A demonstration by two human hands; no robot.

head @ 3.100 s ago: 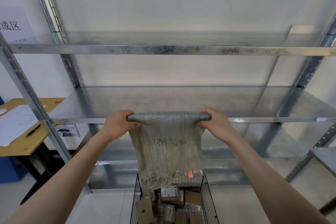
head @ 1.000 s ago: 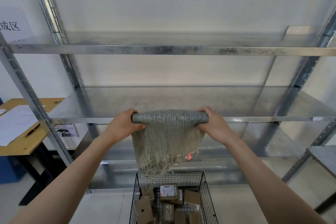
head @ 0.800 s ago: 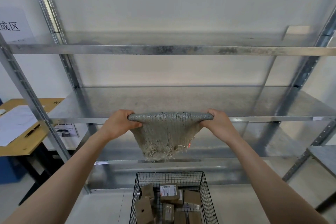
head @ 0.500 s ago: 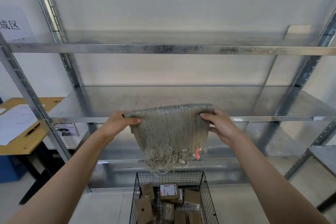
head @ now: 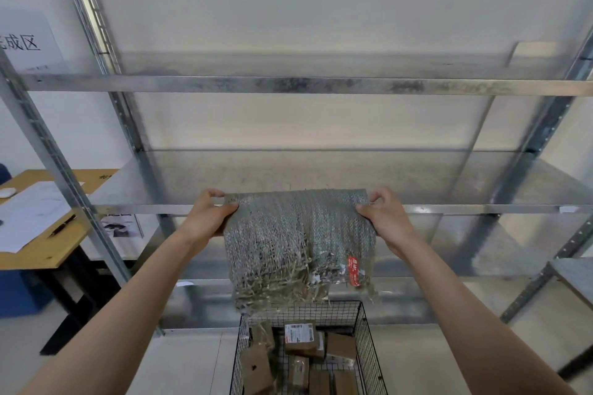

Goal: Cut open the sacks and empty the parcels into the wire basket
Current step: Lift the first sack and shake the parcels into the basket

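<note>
Grey-green woven mesh makes up the sack, a coarse, limp netting doubled over on itself so that it hangs as a rough rectangle directly above the wire basket. Its top edge is a smooth fold running level from left to right, and that is its long axis. Its lower edge is ragged, with loose pale strands and torn loops pointing straight down at the basket's far rim. A small red label with pale lettering sits low on the sack's right side, upright.

Both hands hold the sack up. The left hand pinches the top left corner, thumb in front of the mesh and fingers curled behind. The right hand pinches the top right corner the same way.

Thin black rods in a square grid form the basket. Inside it lie brown cardboard parcels, boxy and flat, one with a white printed sticker facing up.

Behind the basket stands a galvanised steel rack with dull, mottled shelves and slotted uprights. Well to the basket's left is a wooden worktop carrying white papers and a dark pen.
</note>
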